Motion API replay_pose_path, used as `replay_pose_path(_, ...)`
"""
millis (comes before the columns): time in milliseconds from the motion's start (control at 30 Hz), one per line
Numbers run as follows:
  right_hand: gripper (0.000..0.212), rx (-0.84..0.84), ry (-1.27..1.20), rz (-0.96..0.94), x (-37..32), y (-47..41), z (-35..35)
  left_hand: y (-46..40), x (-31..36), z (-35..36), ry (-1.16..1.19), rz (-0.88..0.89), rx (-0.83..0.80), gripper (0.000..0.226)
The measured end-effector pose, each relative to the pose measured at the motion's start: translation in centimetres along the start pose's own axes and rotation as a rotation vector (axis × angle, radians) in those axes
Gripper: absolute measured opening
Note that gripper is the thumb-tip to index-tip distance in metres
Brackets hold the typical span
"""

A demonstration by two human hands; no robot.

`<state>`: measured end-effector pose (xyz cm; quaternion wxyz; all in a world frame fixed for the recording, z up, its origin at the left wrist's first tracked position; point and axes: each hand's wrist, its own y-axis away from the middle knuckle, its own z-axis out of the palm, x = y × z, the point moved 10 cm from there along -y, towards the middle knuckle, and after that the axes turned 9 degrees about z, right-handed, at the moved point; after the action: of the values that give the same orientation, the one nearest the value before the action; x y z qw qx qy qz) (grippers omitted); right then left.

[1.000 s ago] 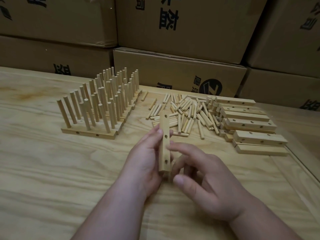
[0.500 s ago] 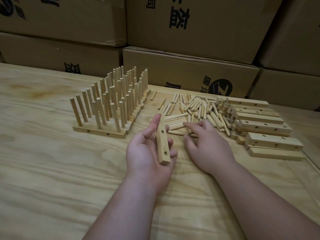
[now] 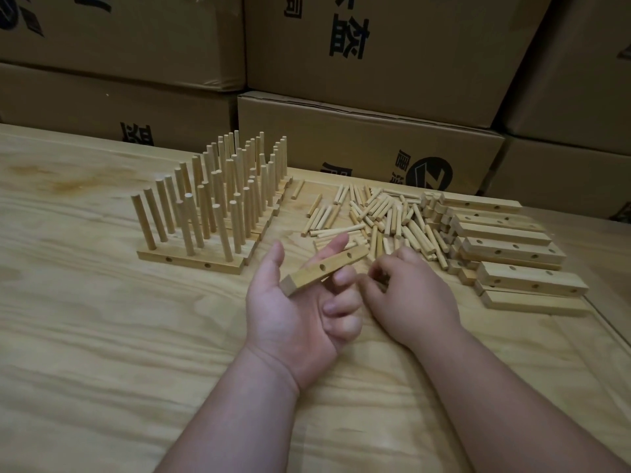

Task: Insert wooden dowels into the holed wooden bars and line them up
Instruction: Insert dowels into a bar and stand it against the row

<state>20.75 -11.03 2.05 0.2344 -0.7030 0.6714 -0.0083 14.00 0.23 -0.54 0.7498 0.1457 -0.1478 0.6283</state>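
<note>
My left hand lies palm up at the middle of the table and holds a holed wooden bar across its fingers, two holes facing up, thumb raised clear of it. Right beside it, my right hand is curled knuckles up at the near edge of the loose dowel pile and pinches a dowel between thumb and fingers; most of that dowel is hidden. Finished bars with upright dowels stand in rows at the left.
A stack of holed bars without dowels lies at the right, next to the pile. Cardboard boxes wall off the back of the wooden table. A raised strip runs along the table's right side.
The bar in my left hand has tipped from pointing away to lying slantwise across the fingers. My right hand went to the dowel pile, closed on a dowel and drew back toward the bar.
</note>
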Motion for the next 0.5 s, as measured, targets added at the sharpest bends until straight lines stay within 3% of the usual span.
replay_pose_path(133,0.018,0.067,-0.112,0.042,0.9,0.8,-1.4,-0.2,0.7,-0.4,-0.004,0.057,0.046,0.105)
replay_pose_path(267,0.021,0.124,-0.446,0.248,4.3,2.5,-3.1,0.2,0.8,1.4,-0.019,0.061,-0.106,0.111)
replay_pose_path(400,0.022,0.146,-0.847,0.427,7.4,5.1,-4.0,0.6,1.0,2.6,0.009,0.064,-0.203,0.102)
replay_pose_path(500,0.017,0.08,-1.143,0.504,8.1,5.8,-3.7,0.1,0.9,2.1,-0.034,0.095,-0.13,0.085)
